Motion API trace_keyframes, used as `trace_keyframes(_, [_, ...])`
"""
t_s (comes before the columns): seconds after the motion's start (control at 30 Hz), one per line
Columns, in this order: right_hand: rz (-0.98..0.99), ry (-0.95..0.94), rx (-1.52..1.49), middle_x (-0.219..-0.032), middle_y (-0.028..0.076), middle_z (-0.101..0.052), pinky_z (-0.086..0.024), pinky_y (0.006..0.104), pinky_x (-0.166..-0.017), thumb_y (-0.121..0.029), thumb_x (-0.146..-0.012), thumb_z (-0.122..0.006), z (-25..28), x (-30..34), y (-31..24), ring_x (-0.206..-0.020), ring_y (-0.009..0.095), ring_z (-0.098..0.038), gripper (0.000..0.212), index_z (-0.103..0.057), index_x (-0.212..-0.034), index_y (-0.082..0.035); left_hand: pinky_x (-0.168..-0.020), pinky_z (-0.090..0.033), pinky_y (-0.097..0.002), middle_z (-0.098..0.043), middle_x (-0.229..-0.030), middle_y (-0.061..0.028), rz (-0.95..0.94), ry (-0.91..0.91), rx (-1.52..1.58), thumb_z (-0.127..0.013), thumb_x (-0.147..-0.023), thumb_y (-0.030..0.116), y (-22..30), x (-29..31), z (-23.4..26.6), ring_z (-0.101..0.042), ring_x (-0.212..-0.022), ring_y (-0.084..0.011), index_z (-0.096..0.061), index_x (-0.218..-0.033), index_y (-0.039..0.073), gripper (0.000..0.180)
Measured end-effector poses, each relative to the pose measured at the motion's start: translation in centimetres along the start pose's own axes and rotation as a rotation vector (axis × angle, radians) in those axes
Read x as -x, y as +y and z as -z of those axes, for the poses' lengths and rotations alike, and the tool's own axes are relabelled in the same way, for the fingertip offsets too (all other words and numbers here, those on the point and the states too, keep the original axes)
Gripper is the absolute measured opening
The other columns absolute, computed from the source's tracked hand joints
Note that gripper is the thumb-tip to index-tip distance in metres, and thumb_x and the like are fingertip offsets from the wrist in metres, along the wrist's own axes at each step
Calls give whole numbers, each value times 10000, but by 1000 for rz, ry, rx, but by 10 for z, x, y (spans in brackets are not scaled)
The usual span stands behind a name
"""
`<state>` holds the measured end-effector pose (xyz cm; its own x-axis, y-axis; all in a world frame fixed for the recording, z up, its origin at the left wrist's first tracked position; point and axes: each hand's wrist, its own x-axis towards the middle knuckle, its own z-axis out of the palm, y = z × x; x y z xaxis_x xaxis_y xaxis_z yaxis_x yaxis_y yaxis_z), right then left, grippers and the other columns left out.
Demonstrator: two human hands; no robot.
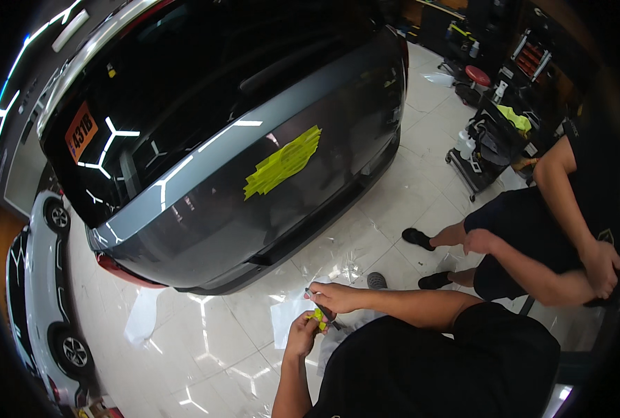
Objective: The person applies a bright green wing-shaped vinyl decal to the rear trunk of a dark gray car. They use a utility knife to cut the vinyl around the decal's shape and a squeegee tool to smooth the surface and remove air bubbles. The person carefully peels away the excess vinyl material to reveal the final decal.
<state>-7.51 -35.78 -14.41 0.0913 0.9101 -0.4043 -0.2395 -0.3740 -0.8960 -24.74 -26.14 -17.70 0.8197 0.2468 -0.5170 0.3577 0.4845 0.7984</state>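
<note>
My left hand (pixel 300 336) is closed on a small crumpled piece of yellow tape (pixel 318 317). Right beside it, my right hand (pixel 336 297) is closed around a slim dark object whose kind I cannot make out. Both hands are held close together in front of my body, apart from the car. Ahead stands a dark grey car (pixel 212 209), its rear toward me. Overlapping strips of yellow tape (pixel 283 164) form a ragged patch on its tailgate.
At the right stands another person (pixel 526 237), one hand at the other arm. Behind them are a wheeled cart (pixel 474 150) with bottles and a red stool (pixel 477 75). A white car (pixel 42 279) is parked at the left. White sheets (pixel 143 317) lie on the tiled floor (pixel 219 327).
</note>
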Motion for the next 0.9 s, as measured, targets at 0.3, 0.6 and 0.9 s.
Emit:
trace_keyframes(0.3, [36,110,-176,-1150,151,-585,-548,344,-646,-252,-1021,-377,-10,19,15,-789,215,-657,295,-448,-1165,-5,-770,-496,-278,-633,-842,-63,-71,-95,-345,-505,-1000,182,29,-2,4,-612,-792,-137,-558,-998,7,183])
trace_keyframes(0.6, [365,562,-370,-845,52,-597,-468,261,-509,-280,-1024,-412,112,7,-21,-572,110,-529,243,-502,-1117,-74,-795,-586,-388,-624,-911,-148,-325,332,-225,-467,-979,125,97,-8,49,-658,-779,-225,-501,-987,-1,131])
trace_keyframes(0.9, [518,886,101,-812,-16,-515,-434,220,-666,-157,-980,-491,176,1,-64,-736,47,-480,275,-567,-1213,-32,-620,-402,-287,-513,-794,-67,-938,629,-1176,-426,-959,68,268,-1,127,-476,-668,-156,-594,-933,4,181])
